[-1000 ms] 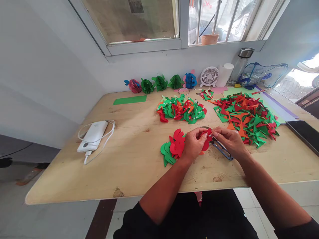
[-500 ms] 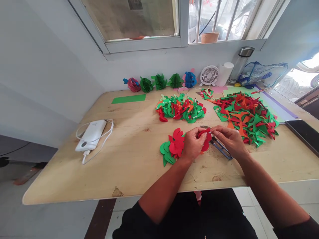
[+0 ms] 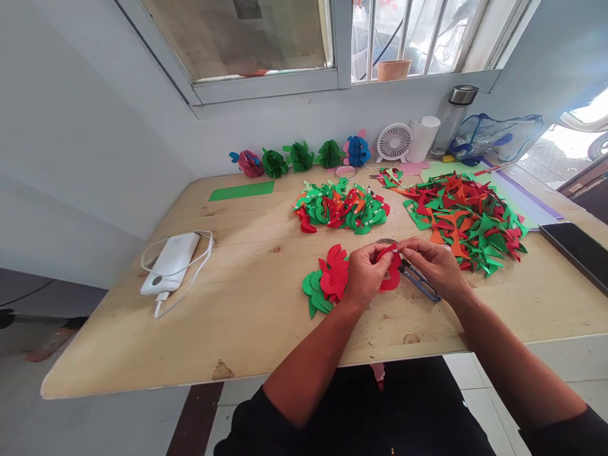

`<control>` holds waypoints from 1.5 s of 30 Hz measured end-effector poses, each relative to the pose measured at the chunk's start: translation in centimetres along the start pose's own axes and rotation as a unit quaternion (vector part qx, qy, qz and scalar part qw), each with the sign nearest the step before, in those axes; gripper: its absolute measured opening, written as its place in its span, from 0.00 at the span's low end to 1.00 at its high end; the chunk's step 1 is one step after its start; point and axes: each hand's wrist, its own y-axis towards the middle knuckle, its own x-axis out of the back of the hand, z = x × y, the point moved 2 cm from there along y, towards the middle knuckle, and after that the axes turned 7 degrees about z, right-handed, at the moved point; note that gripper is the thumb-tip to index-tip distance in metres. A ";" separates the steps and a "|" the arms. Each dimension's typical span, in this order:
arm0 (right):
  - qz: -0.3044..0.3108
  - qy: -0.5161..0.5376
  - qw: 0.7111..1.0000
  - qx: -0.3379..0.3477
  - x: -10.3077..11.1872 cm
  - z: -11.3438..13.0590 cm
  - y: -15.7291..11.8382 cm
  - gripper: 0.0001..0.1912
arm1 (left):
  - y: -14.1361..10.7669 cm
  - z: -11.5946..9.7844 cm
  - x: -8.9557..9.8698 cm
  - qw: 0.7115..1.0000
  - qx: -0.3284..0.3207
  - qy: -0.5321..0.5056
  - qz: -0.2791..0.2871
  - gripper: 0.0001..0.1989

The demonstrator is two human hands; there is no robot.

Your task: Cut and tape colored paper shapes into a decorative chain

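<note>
My left hand (image 3: 367, 273) is closed on a red paper piece (image 3: 392, 272) above the table. My right hand (image 3: 433, 265) pinches at the piece's upper edge, where a small white bit shows between the fingertips. A metal tool with a dark grip (image 3: 420, 281) lies under and beside my right hand. Just left of my left hand are red paper cutouts (image 3: 334, 271), partly over green cutouts (image 3: 315, 294). Behind my hands sits a pile of curved green and red pieces (image 3: 342, 208) with small white marks.
A heap of red, green and orange scraps (image 3: 468, 218) is at the right, near a phone (image 3: 576, 253). A white power bank (image 3: 171, 265) with cable lies left. Folded-paper figures (image 3: 300, 156), a fan (image 3: 394, 142) and a bottle (image 3: 451, 123) line the wall.
The view has shifted slightly. More of the red piece's curved lower part shows between my hands, which remain together at its upper edge.
</note>
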 end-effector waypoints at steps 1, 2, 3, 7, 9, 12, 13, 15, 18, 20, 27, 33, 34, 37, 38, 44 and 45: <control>-0.001 0.001 1.000 -0.001 0.0 0.0 0.0 0.12 | 0.0 0.0 0.0 1.000 0.002 0.001 0.000 0.11; 0.000 0.002 1.000 -0.003 0.0 0.0 0.0 0.12 | 0.0 0.0 0.0 1.000 0.003 0.003 -0.001 0.11; 0.001 0.002 1.000 -0.004 0.0 0.0 0.0 0.12 | 0.0 0.0 0.0 1.000 0.002 0.005 -0.001 0.11; 0.001 -0.013 1.000 -0.003 0.0 0.0 0.0 0.12 | 0.1 0.0 0.0 1.000 -0.002 0.005 0.000 0.09; 0.003 -0.013 1.000 -0.001 0.0 0.0 0.0 0.12 | 0.1 0.1 0.0 1.000 -0.002 -0.001 0.001 0.09; 0.003 -0.010 1.000 -0.003 0.0 0.1 0.0 0.12 | 0.3 0.5 0.1 1.000 -0.011 -0.005 0.002 0.10; 0.001 -0.010 1.000 -0.004 0.0 0.1 0.0 0.12 | 0.4 0.6 0.1 1.000 -0.014 -0.002 0.002 0.10; -0.001 -0.008 1.000 -0.005 0.0 0.2 0.0 0.11 | 0.5 0.8 0.2 1.000 -0.020 0.005 0.002 0.11; -0.001 0.000 1.000 -0.008 0.0 0.3 -0.1 0.11 | 0.6 1.0 0.3 1.000 -0.028 0.008 0.004 0.11; 0.001 0.004 1.000 -0.009 0.0 0.3 -0.1 0.12 | 0.6 0.9 0.3 1.000 -0.026 0.004 0.005 0.10; 0.002 0.013 1.000 0.007 0.0 0.1 0.0 0.13 | 0.4 0.7 0.2 1.000 -0.002 -0.015 -0.011 0.12; 0.004 0.021 1.000 0.004 -0.1 0.0 0.0 0.12 | 0.3 0.6 0.2 1.000 -0.012 0.004 -0.005 0.11; 0.005 0.022 1.000 0.006 -0.1 0.0 0.0 0.12 | 0.3 0.5 0.2 1.000 -0.015 0.007 -0.006 0.11; 0.005 0.020 1.000 0.011 -0.2 0.1 0.0 0.12 | 0.2 0.3 0.2 1.000 -0.024 0.013 -0.005 0.10; 0.004 0.019 1.000 0.012 -0.2 0.2 -0.1 0.12 | 0.2 0.2 0.2 1.000 -0.027 0.014 -0.005 0.10; 0.005 0.015 1.000 0.008 -0.2 -0.1 -0.1 0.12 | 0.2 0.2 0.2 0.999 -0.029 0.027 -0.008 0.10; 0.007 0.015 1.000 0.005 -0.2 -0.2 -0.1 0.12 | 0.2 0.3 0.2 0.999 -0.028 0.029 -0.010 0.10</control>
